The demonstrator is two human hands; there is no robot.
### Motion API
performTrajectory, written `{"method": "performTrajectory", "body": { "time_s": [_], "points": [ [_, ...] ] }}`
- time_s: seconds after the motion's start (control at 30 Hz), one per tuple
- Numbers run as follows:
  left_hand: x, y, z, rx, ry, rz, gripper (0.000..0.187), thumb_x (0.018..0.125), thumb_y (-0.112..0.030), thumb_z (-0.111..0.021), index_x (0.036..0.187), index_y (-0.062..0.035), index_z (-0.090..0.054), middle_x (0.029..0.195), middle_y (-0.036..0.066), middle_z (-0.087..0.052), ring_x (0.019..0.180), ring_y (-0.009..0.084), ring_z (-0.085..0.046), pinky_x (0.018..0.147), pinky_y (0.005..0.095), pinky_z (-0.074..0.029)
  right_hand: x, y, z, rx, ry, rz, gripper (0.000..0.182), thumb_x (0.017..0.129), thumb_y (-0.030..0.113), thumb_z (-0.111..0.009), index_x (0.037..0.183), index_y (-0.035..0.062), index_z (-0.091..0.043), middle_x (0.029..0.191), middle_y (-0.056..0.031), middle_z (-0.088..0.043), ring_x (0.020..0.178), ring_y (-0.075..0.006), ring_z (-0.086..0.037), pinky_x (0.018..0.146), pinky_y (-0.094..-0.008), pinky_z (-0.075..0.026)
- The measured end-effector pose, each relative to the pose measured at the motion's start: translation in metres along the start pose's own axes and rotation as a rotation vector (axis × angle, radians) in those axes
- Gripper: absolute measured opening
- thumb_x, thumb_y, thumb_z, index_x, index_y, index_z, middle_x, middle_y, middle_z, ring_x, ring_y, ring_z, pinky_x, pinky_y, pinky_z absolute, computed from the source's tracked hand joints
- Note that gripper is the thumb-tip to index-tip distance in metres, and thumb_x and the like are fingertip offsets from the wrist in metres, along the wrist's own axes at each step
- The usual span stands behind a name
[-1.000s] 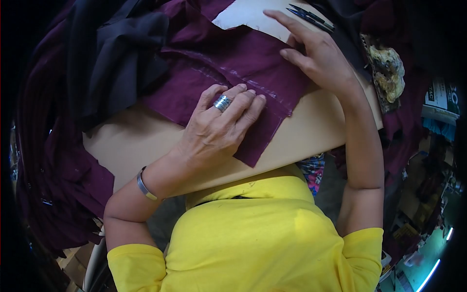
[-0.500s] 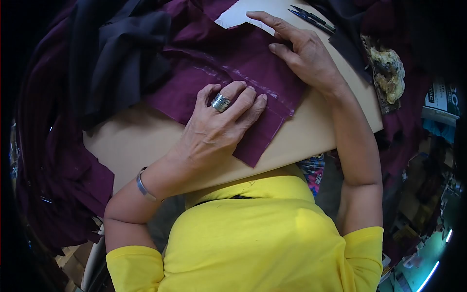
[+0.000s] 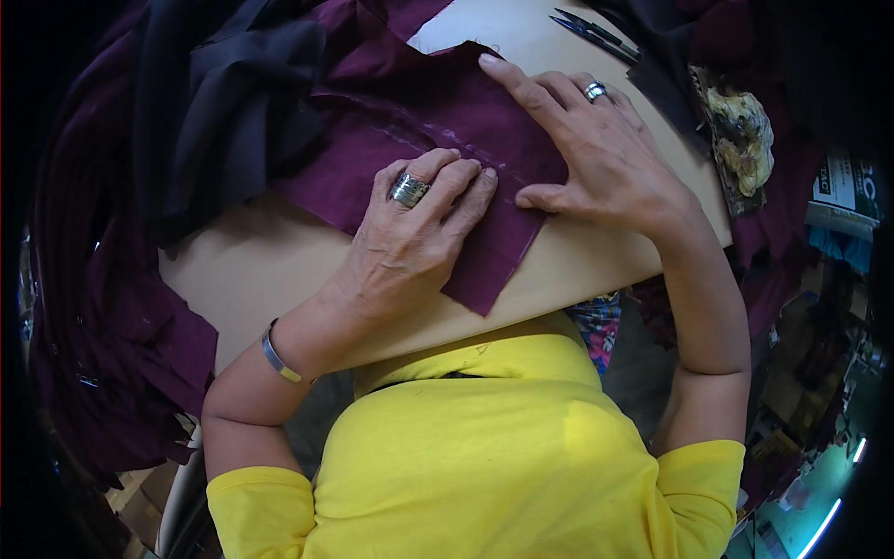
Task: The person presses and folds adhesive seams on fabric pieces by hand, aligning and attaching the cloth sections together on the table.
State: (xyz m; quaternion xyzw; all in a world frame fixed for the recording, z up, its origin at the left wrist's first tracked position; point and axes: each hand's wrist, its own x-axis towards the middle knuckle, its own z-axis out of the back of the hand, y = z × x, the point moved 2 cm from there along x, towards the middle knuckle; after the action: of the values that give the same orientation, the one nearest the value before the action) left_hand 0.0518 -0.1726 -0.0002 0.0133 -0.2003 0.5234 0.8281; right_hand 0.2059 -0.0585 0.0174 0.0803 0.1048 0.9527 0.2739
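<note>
"Maroon cloth, upper centre. Which way?"
"Under my left hand, fingers bunched, perhaps pinching; its pale line slants down toward my right hand, thumb and fingers apart."

head-worn view, facing forward and down

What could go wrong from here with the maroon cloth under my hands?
The maroon cloth could pucker or shift, as the curled fingers of the left hand press at one small area. The wide ring on that hand might catch the fabric. The pale marks may smudge, since they run close to both the left hand and the right hand.
</note>
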Motion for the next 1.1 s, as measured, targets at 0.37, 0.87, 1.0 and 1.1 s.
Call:
{"method": "performTrajectory", "body": {
  "time_s": [0.37,0.87,1.0,1.1],
  "points": [
    [-0.007,0.014,0.008,-0.080,-0.096,0.037,0.034,0.069,0.001,-0.056,0.102,-0.0031,-0.060,0.108,0.013,-0.051,0.100,0.0291,-0.052,0.083,0.0369,-0.044,0.039,-0.012,0.007,0.256,-0.020,-0.070,0.084,0.070,0.025,-0.072,0.140,0.0224,-0.027,0.087,-0.0158,-0.058,0.081,-0.0326,-0.057,0.075,-0.0409,-0.043],
    [-0.005,0.017,0.008,0.072,0.005,0.068,0.050,0.066,0.009,-0.054,0.115,-0.0027,-0.056,0.115,0.013,-0.051,0.097,0.0296,-0.054,0.082,0.0349,-0.048,0.050,-0.012,-0.010,0.505,-0.214,-0.111,0.070,0.073,-0.004,-0.053,0.136,0.0200,-0.036,0.070,-0.0139,-0.056,0.065,-0.0303,-0.059,0.067,-0.0359,-0.047],
    [-0.005,0.016,0.012,0.102,0.049,0.030,0.051,0.067,0.005,-0.054,0.117,-0.0061,-0.057,0.115,0.013,-0.052,0.097,0.0290,-0.054,0.081,0.0357,-0.048,0.051,-0.016,-0.012,0.500,-0.183,-0.110,0.069,0.073,-0.004,-0.054,0.136,0.0189,-0.037,0.070,-0.0140,-0.056,0.065,-0.0297,-0.058,0.067,-0.0359,-0.047],
    [-0.005,0.014,0.012,0.160,0.110,-0.011,0.053,0.068,0.002,-0.054,0.119,-0.0132,-0.057,0.116,0.012,-0.053,0.097,0.0279,-0.054,0.081,0.0361,-0.048,0.050,-0.014,-0.009,0.492,-0.190,-0.084,0.068,0.074,-0.003,-0.055,0.136,0.0169,-0.037,0.070,-0.0143,-0.056,0.066,-0.0295,-0.058,0.069,-0.0361,-0.047]
  ]
}}
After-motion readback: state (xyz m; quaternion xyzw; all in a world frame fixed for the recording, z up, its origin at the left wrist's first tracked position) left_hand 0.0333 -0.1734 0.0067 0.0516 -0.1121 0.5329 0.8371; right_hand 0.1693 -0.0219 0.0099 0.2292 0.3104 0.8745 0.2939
